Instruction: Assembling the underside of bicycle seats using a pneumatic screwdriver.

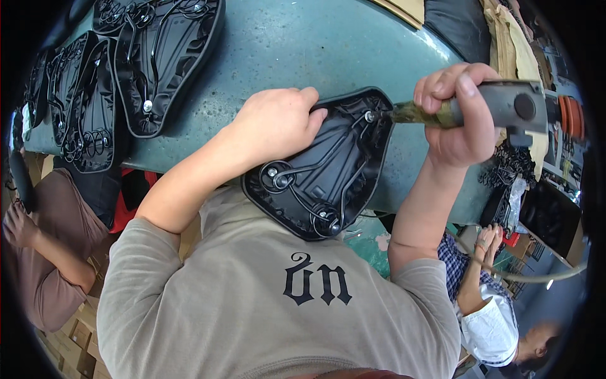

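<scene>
An upturned black bicycle saddle lies at the table's near edge, against my shirt, with its metal rails and coil springs facing up. Its narrower end points up and to the right. My left hand is closed over the saddle's upper left rim, its fingertips partly hidden. In my right hand is a grey power driver with a tape-wrapped nose and an orange ring at its rear. The driver's tip meets the saddle's narrow end, beside a bolt; whether it sits on the bolt I cannot tell.
Several more upturned saddles lie at the far left of the green table. A hose curves at the right. One person is at the left, another at the lower right. Cardboard lies at the far edge.
</scene>
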{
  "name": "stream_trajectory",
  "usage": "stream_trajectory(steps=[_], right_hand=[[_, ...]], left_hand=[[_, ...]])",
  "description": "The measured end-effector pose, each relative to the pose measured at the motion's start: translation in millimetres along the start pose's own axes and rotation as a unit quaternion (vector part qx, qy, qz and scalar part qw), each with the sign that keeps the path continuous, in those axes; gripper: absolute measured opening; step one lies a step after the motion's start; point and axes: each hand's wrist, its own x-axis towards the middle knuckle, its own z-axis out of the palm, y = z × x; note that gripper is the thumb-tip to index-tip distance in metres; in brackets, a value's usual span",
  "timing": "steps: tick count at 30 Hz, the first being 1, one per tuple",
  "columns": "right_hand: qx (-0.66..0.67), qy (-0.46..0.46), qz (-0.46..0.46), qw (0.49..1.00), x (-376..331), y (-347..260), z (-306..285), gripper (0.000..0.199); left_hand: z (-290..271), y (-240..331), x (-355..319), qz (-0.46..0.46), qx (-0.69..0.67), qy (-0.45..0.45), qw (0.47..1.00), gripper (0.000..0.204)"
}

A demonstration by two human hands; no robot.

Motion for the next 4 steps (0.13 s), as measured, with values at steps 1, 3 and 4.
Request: stream_trajectory(steps=[1,3,4], right_hand=[[0.023,-0.041,0.0,0.999,1.4,1.8,-5.0,0.008],[0.017,-0.029,-0.001,0.999,0.6,5.0,-11.2,0.015],[0.013,-0.017,0.002,1.0,0.2,6.8,-11.1,0.025]], left_hand=[[-1.6,0.7,1.1,-0.014,0.002,-0.019,1.0,0.034],[-0.7,-0.2,0.8,-0.011,0.002,-0.014,1.0,0.034],[0.6,-1.8,-0.7,-0.011,0.0,-0.012,1.0,0.034]])
